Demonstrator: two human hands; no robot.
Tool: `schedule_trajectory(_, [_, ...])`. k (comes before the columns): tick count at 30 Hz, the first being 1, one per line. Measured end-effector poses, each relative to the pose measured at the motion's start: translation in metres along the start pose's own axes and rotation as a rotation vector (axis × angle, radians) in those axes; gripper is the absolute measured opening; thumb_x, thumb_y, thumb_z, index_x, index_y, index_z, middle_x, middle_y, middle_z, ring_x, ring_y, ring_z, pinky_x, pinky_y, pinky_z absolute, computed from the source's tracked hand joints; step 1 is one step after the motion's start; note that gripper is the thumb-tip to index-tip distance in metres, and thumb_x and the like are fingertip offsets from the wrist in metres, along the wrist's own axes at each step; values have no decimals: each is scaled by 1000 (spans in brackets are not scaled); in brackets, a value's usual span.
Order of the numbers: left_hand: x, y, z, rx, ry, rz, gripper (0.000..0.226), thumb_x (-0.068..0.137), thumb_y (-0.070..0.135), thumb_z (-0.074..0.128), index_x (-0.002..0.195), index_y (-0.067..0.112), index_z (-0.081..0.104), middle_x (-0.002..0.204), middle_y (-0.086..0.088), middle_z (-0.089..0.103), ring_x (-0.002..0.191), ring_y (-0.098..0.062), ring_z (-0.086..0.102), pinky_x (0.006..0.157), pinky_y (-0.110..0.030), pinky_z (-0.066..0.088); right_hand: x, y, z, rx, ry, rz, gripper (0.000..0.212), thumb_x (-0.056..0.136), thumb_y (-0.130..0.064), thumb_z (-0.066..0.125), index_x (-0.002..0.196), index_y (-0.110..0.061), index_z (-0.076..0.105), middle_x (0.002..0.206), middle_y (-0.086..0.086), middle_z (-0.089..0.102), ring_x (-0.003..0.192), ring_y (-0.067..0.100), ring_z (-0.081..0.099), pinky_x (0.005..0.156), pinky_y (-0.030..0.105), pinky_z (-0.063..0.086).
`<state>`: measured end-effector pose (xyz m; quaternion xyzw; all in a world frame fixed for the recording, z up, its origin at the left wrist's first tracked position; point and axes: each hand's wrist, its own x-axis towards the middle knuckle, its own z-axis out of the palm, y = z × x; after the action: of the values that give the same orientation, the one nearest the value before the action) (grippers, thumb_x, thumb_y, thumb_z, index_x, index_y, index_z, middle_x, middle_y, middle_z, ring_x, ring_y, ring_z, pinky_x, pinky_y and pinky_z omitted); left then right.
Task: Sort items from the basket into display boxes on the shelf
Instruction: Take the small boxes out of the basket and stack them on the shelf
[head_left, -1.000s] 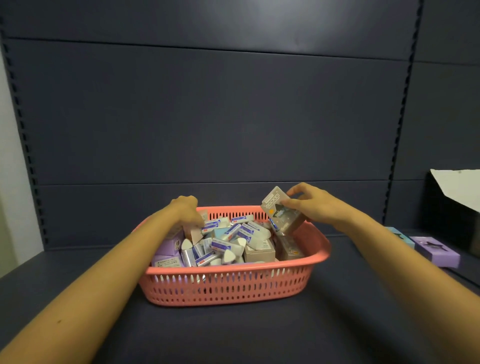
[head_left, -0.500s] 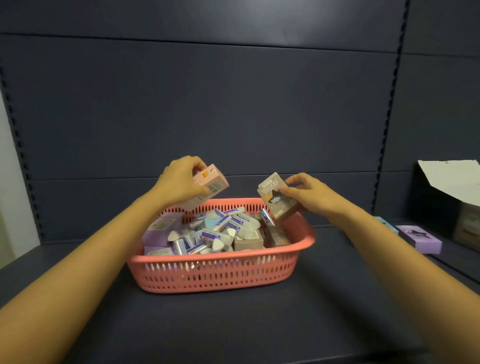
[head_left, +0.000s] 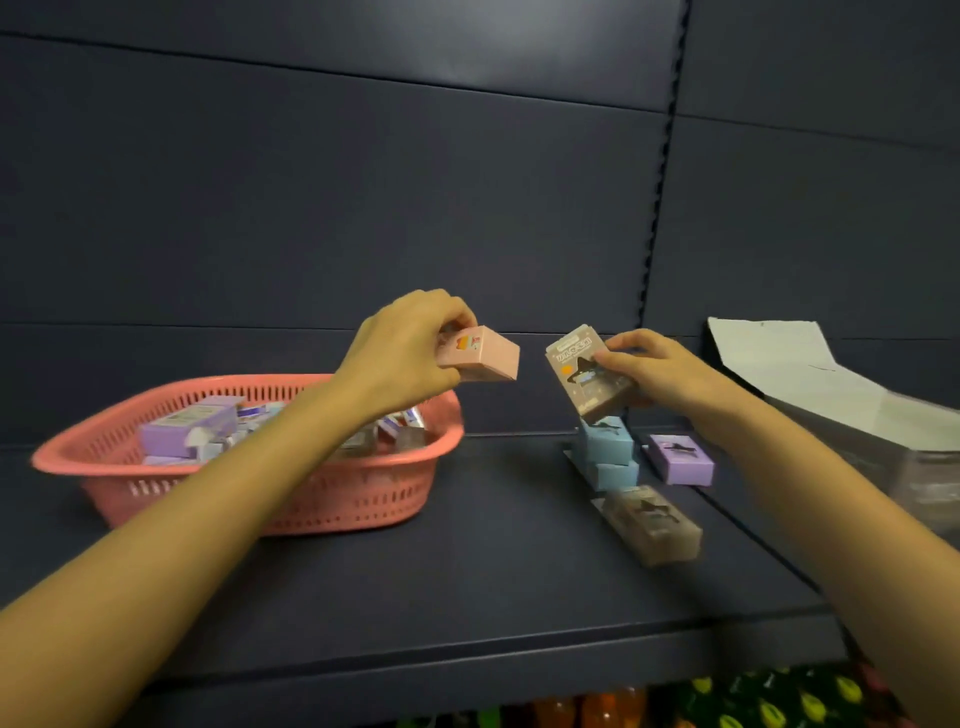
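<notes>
Pink card shows in the left hand, whose fingers and thumb pinch a small pink box by one end, its long axis roughly level and pointing to the right of the frame, in the air over the right end of the coral plastic basket. Just right of it the right hand grips a brown windowed box, held nearly upright with its top tipped to the upper left. Directly under that box stands a short stack of blue boxes, with a purple box beside them to the right. A matching brown pack lies lower in the frame on the dark shelf, its long axis running from upper left to lower right. The right hand is the nearer one to this row, so its box probably goes down and toward the bottom of the frame, turned to lie along that line. No pink group shows among the row. A white cardboard flap rises at the right edge
</notes>
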<state>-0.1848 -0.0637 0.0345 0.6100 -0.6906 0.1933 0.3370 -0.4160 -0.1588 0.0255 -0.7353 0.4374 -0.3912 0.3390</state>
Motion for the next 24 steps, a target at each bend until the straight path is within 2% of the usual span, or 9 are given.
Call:
schedule_trajectory(2, [-1, 25, 18, 17, -19, 21, 36, 71, 15, 67, 105, 24, 61, 105, 9, 62, 101, -14, 53, 76, -28, 40, -5, 13, -23, 24, 5, 29, 24, 90, -31, 60, 110, -19, 55, 95, 0, 65, 80, 13, 64, 75, 30, 54])
schedule_trajectory(4, [-4, 47, 34, 16, -24, 25, 37, 72, 16, 66, 107, 25, 60, 106, 10, 61, 102, -12, 52, 75, -26, 37, -11, 28, -40, 61, -6, 64, 24, 91, -27, 60, 110, -15, 56, 97, 6, 67, 84, 20, 64, 89, 40, 52])
schedule_trajectory(5, [-5, 56, 42, 14, -28, 22, 37, 72, 16, 66, 108, 25, 60, 107, 10, 61, 102, -12, 52, 75, -26, 37, -14, 36, -47, 79, -17, 78, 24, 91, -26, 59, 110, -13, 56, 101, 10, 67, 87, 22, 63, 90, 41, 51])
schedule_trajectory(9, [-14, 81, 65, 14, -20, 14, 37, 71, 14, 66, 107, 21, 62, 105, 7, 62, 99, -16, 55, 78, -31, 45, -26, 68, -55, 75, -81, 133, 24, 90, -27, 60, 109, -12, 57, 108, 13, 63, 88, 20, 60, 70, 31, 53])
schedule_trajectory(12, [-21, 93, 74, -1, 12, -6, 36, 70, 10, 67, 105, 15, 64, 101, 2, 64, 93, -19, 57, 76, -30, 45, -29, 92, -44, 24, -93, 171, 25, 86, -32, 63, 103, -15, 55, 108, 6, 62, 97, 21, 62, 80, 37, 57])
schedule_trajectory(14, [-23, 100, 77, -20, 23, -28, 35, 69, 7, 68, 103, 12, 64, 100, -1, 65, 91, -21, 59, 76, -32, 48, -28, 105, -38, -68, -83, 139, 25, 85, -41, 61, 95, -20, 53, 99, -1, 61, 99, 21, 61, 89, 40, 53])
schedule_trajectory(17, [-24, 108, 79, -33, 27, -53, 35, 69, 7, 69, 103, 11, 65, 101, -3, 66, 89, -21, 60, 77, -34, 52, -28, 114, -37, -309, -79, 85, 30, 88, -55, 47, 86, -26, 51, 88, -6, 57, 94, 19, 56, 85, 36, 48])
schedule_trajectory(21, [-22, 123, 85, -55, 32, -40, 32, 69, 7, 70, 100, 11, 64, 100, -2, 66, 88, -18, 61, 78, -34, 54, -30, 121, -51, -511, -139, 53, 36, 89, -62, 37, 87, -29, 51, 97, -2, 56, 99, 22, 55, 84, 35, 45])
schedule_trajectory(24, [-14, 141, 94, -76, -13, -12, 30, 71, 8, 71, 99, 12, 62, 104, -2, 65, 92, -16, 60, 80, -32, 54, -26, 119, -87, -485, -65, 7, 33, 92, -54, 40, 94, -25, 55, 109, 2, 60, 102, 24, 56, 89, 37, 45])
